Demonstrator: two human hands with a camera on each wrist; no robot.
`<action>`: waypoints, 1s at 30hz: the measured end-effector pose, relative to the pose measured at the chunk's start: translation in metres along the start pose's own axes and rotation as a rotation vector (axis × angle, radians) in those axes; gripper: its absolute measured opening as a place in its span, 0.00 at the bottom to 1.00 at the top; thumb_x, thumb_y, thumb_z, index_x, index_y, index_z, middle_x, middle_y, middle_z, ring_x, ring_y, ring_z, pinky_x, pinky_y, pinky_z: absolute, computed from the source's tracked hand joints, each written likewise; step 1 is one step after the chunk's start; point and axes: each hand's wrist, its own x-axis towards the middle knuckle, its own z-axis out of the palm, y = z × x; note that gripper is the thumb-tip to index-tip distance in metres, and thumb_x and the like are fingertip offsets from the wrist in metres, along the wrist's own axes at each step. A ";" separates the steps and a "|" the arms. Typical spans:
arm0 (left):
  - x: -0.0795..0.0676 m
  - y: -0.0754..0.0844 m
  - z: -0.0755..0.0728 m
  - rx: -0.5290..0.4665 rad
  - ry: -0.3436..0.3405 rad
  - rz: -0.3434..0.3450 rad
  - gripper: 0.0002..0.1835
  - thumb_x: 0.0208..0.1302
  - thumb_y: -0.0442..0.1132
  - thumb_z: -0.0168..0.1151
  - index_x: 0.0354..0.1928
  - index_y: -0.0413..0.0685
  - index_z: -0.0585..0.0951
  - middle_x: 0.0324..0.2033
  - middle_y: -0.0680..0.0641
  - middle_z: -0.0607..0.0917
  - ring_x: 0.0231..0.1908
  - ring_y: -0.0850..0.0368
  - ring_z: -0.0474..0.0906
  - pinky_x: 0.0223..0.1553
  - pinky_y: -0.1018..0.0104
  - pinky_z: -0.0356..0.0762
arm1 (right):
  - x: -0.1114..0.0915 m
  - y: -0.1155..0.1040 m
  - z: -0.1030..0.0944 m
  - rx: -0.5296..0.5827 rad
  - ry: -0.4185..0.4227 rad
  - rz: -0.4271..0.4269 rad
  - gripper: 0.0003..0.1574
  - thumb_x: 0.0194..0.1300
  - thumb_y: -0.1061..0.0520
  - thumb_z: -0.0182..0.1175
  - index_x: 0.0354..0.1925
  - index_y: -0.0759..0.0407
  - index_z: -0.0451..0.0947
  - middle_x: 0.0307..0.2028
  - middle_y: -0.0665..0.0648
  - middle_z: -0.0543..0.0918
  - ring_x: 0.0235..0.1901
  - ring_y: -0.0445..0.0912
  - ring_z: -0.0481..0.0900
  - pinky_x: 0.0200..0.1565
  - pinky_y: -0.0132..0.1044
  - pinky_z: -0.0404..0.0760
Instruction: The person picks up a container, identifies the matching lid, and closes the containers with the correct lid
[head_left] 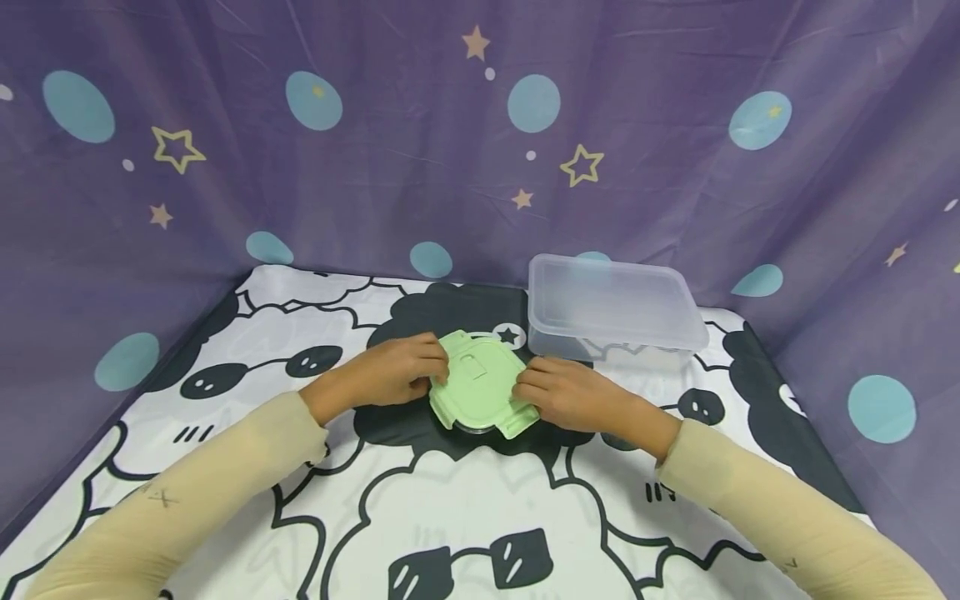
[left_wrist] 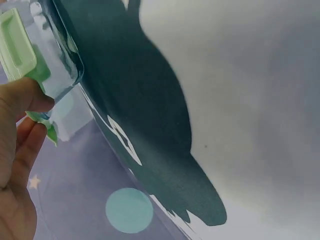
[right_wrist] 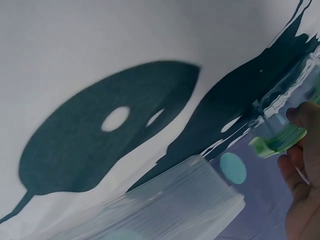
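A clear food container point(left_wrist: 57, 62) with a light green snap lid point(head_left: 483, 383) sits mid-table in the head view. My left hand point(head_left: 393, 371) is at the lid's left edge, pinching it with thumb and fingers around a side flap. On the opposite edge, my right hand point(head_left: 570, 396) pinches another green flap point(right_wrist: 280, 142), which sticks outward from the clear wall in the right wrist view. One more flap point(left_wrist: 17, 42) shows above the left thumb in the left wrist view. Contents are hidden under the lid.
Behind and to the right stands a translucent lidded plastic box point(head_left: 615, 304), close to my right hand. A black-and-white cartoon cloth point(head_left: 465, 500) covers the table. Purple curtains point(head_left: 420, 167) with stars and dots hang at the back and both sides.
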 end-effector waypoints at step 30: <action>0.014 0.052 0.007 0.102 0.030 0.166 0.16 0.45 0.26 0.66 0.37 0.50 0.79 0.33 0.55 0.77 0.33 0.60 0.68 0.36 0.66 0.70 | -0.010 0.042 0.015 -0.199 0.033 -0.164 0.21 0.66 0.67 0.53 0.56 0.62 0.79 0.53 0.58 0.83 0.54 0.53 0.80 0.59 0.43 0.79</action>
